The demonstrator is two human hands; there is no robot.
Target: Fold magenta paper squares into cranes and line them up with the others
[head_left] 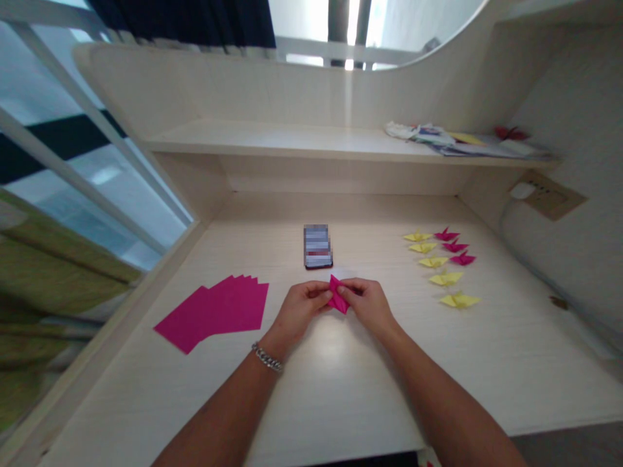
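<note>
A small folded piece of pink origami paper (pixel 337 299) is held between both hands over the middle of the desk. My left hand (pixel 302 307) pinches its left side with thumb and fingers; a chain bracelet (pixel 267 357) circles that wrist. On the other side, my right hand (pixel 368 303) grips the paper, its thumb lying across the front. Just beyond the hands lies a phone (pixel 318 246) with a lit, blurred screen. Fanned-out pink paper squares (pixel 228 308) rest to the left of my left hand.
To the right stand several yellow paper cranes (pixel 445 279) in a row, beside three pink paper cranes (pixel 455 246). A shelf (pixel 292 139) at the back bears papers (pixel 467 143). A cable (pixel 511 240) runs down from a wall socket (pixel 555 194) on the right.
</note>
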